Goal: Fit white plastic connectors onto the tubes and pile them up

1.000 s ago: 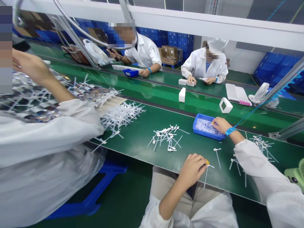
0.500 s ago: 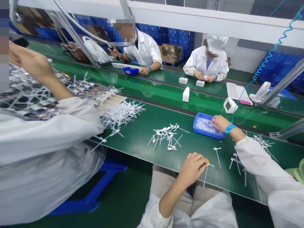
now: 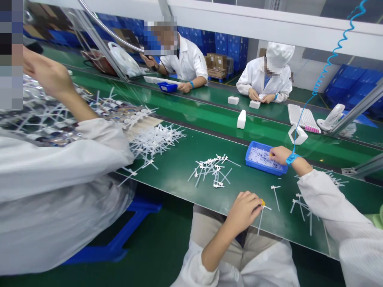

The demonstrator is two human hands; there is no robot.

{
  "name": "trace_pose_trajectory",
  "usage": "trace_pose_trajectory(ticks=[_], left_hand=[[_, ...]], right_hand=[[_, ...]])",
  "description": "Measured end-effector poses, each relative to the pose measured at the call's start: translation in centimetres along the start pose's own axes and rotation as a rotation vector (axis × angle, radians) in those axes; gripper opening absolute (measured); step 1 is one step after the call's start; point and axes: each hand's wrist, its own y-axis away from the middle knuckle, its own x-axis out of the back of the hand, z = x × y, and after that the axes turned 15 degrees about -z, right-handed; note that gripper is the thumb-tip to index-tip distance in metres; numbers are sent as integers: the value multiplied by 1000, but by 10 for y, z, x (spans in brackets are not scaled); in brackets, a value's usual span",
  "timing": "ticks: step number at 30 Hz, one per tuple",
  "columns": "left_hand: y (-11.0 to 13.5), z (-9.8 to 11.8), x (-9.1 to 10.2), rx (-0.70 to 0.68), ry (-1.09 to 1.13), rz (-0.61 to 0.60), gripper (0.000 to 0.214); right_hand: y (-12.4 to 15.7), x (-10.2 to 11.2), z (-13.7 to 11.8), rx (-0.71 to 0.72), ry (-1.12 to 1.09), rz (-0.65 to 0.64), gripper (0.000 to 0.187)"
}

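Note:
My left hand (image 3: 243, 210) is closed near the front edge of the green bench (image 3: 179, 171), pinching a thin white plastic stick (image 3: 261, 219) that hangs down over the edge; a yellow cap shows at my fingertips. My right hand (image 3: 279, 154), with a blue wrist strap (image 3: 291, 158), reaches into a small blue tray (image 3: 265, 158) of white parts, fingers curled among them. What those fingers hold is hidden. A loose white stick (image 3: 275, 194) lies between my hands.
A pile of white sticks (image 3: 211, 170) lies mid-bench, more sticks (image 3: 302, 205) under my right arm. A co-worker's white sleeve (image 3: 60, 175) fills the left, with a big heap of sticks (image 3: 152, 139) beyond. Two people sit across a belt carrying white boxes (image 3: 241, 118).
The view has shifted slightly. My right hand stays in the blue tray and my left hand keeps its stick; neither has clearly moved.

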Motion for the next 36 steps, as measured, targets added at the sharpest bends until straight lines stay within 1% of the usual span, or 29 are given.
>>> trace_pose_trajectory(ticks=[4, 9, 14, 19, 23, 26, 29, 30, 33, 36], left_hand=[[0, 1, 1, 11, 1, -13, 6], [0, 2, 3, 22, -2, -27, 8], [0, 3, 3, 20, -8, -22, 3], [0, 2, 2, 18, -7, -20, 3], [0, 2, 2, 17, -2, -20, 3], [0, 3, 3, 14, 5, -21, 4], [0, 3, 4, 14, 4, -26, 4], [0, 3, 4, 15, 3, -28, 3], [0, 2, 4, 17, -2, -27, 3], [1, 2, 4, 16, -9, -29, 2]], right_hand=[[2, 0, 2, 23, -44, 72, 6], [8, -3, 3, 43, -162, 195, 15], [10, -11, 3, 38, -314, 270, 20], [10, -10, 1, 43, -377, 349, 17], [25, -10, 1, 49, -403, 412, 20], [49, -20, 1, 106, -410, 421, 19], [75, -39, -6, 215, -371, 353, 17], [82, -45, -10, 238, -352, 348, 17], [99, -61, -26, 249, -289, 417, 17], [104, -73, -40, 260, -244, 463, 18]])
